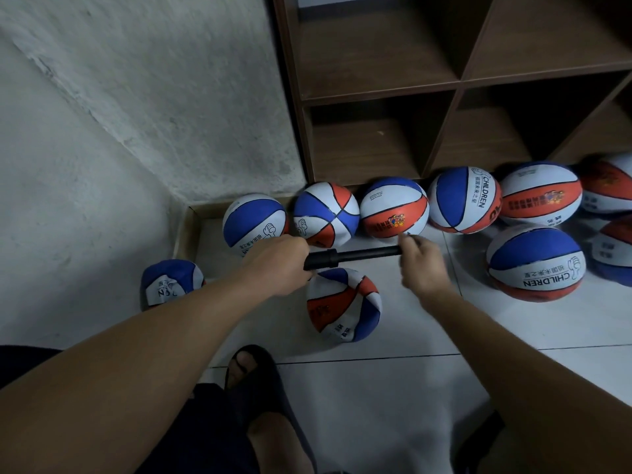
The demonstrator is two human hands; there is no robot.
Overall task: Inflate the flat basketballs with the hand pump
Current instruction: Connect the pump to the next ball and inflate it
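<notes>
A black hand pump point(355, 255) is held level above the floor. My left hand point(277, 265) is closed around its thicker left end. My right hand point(422, 265) pinches the pump's right tip with its fingertips. Directly below the pump lies a crumpled, flat red, white and blue basketball point(343, 304). A second flat basketball point(171, 282) slumps against the wall at the left. Several round, firm basketballs point(393, 206) line the foot of the shelf.
A dark brown cubby shelf point(458, 83) stands behind the balls with bare compartments. A rough white wall point(119, 114) closes the left side. More round balls point(537, 261) crowd the right. My sandalled foot point(253, 374) rests on the pale tiled floor point(376, 388).
</notes>
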